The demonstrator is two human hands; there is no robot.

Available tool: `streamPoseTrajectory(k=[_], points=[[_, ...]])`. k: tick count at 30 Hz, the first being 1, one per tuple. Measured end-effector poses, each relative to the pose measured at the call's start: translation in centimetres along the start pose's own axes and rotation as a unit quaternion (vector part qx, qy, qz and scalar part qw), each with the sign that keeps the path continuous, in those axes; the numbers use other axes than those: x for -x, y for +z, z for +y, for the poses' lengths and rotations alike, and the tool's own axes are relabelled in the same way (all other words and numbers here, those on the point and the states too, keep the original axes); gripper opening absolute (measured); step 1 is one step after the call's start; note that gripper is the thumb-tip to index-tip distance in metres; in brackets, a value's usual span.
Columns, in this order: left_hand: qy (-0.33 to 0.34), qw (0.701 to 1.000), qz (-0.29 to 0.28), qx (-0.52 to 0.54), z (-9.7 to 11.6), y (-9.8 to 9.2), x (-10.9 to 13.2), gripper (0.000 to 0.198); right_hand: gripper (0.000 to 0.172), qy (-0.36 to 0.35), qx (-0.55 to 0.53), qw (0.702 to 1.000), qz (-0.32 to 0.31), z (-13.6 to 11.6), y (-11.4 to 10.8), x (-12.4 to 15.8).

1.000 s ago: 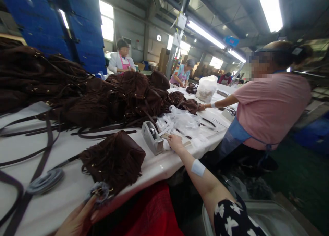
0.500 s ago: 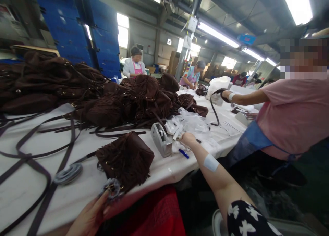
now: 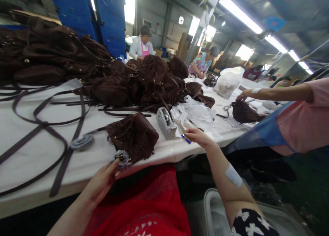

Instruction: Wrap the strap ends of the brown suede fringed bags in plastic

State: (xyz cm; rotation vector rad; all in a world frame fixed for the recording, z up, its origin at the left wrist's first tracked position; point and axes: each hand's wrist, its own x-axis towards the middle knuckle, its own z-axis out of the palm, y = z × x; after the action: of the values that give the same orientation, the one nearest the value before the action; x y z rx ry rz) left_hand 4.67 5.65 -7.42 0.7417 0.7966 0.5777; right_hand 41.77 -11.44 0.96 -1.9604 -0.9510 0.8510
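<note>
A small dark brown fringed bag (image 3: 133,136) lies at the table's front edge. My left hand (image 3: 104,179) pinches its metal clasp (image 3: 122,158), which is wrapped in greyish plastic, between thumb and fingers. Over the table to the right, my right hand (image 3: 199,137) is closed at the fingertips on a thin tan strip (image 3: 181,128); its exact kind is unclear. Just beneath those fingertips lies a blue pen (image 3: 185,139). A grey tape dispenser (image 3: 166,124) stands between the bag and my right hand.
Brown bags (image 3: 151,78) are heaped along the back. Long straps (image 3: 61,157) and a grey wrapped coil (image 3: 82,142) lie at left. Crumpled white wrapping (image 3: 195,111) sits beyond my right hand. A co-worker's arm (image 3: 282,93) reaches in from the right, handling another brown bag (image 3: 244,112).
My right hand has drawn back from the white wrapping towards the pen, with the tan strip now showing at its fingertips. My left hand stays at the clasp. The co-worker's brown bag has come into view.
</note>
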Motion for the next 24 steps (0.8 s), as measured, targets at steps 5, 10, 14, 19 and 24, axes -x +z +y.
streamPoseTrajectory(k=[5, 10, 14, 19, 24], points=[[0.007, 0.998, 0.000, 0.056, -0.3, 0.6, 0.8, 0.032, 0.038, -0.015, -0.196, 0.970, -0.144, -1.9, 12.5, 4.6], [-0.011, 0.994, 0.025, 0.107, -0.7, 0.4, 1.1, 0.028, 0.039, 0.060, -0.247, 0.946, -0.202, -0.6, 23.4, 6.7], [-0.013, 0.992, 0.054, 0.116, -0.6, 0.4, 1.5, 0.022, 0.036, 0.100, -0.261, 0.938, -0.205, 0.2, 27.1, 6.4], [-0.013, 0.992, 0.099, 0.076, -0.6, 0.5, 1.9, 0.017, 0.028, 0.097, -0.274, 0.936, -0.201, -0.1, 27.9, 6.3], [-0.059, 0.986, 0.154, 0.013, -0.3, 1.0, 2.1, 0.020, 0.019, 0.089, -0.247, 0.946, -0.191, 0.1, 27.4, 6.7]])
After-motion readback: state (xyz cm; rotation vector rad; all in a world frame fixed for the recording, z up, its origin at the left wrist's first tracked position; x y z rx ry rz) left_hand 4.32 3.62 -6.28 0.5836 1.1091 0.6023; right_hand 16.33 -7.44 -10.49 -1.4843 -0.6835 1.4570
